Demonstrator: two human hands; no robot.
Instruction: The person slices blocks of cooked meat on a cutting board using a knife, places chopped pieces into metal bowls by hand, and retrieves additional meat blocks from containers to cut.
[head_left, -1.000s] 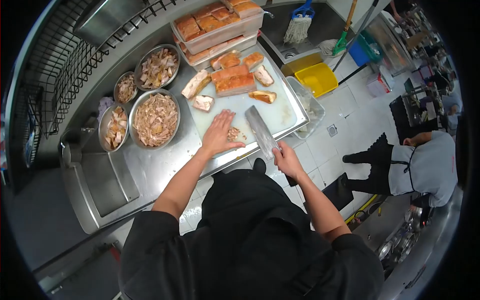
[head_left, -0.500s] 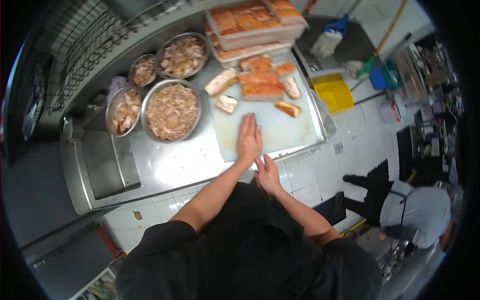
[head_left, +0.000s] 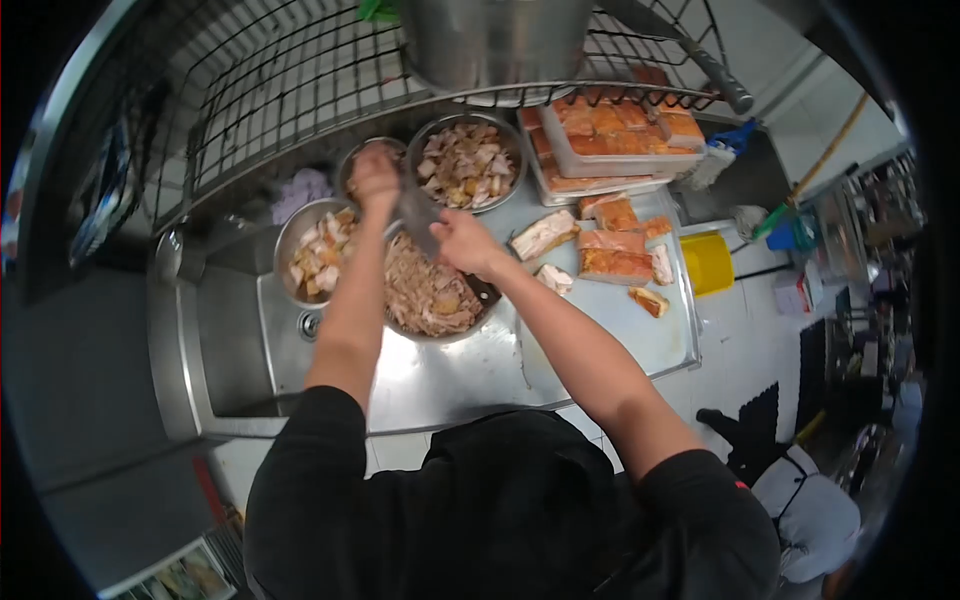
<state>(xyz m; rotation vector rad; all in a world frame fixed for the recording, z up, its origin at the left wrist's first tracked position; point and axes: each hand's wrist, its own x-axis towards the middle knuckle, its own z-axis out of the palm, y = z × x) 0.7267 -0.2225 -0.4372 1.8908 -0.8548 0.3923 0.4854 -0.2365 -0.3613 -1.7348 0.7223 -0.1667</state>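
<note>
My right hand (head_left: 466, 244) is closed around a knife, held above the large bowl of shredded meat (head_left: 430, 295). The knife's broad grey blade (head_left: 418, 215) is blurred, and a dark part of it (head_left: 484, 291) shows below my hand. Over the small metal bowl (head_left: 395, 148) at the back is my left hand (head_left: 373, 178); its fingers are smeared by motion, and it hides most of that bowl. Beside them stand a bowl of meat chunks (head_left: 322, 250) on the left and a bowl of chopped meat pieces (head_left: 467, 163) at the back.
Browned meat slabs (head_left: 615, 256) lie on the white cutting board (head_left: 600, 335). Plastic tubs of similar slabs (head_left: 628, 143) are stacked behind. A wire rack (head_left: 300, 95) with a large pot (head_left: 495, 45) overhangs the counter. The sink (head_left: 230, 340) is left; a person (head_left: 805, 510) is at right.
Both hands have left the cutting board and moved left to the bowls. My left hand is now at the small back bowl. The view has shifted, bringing the rack and pot into sight.
</note>
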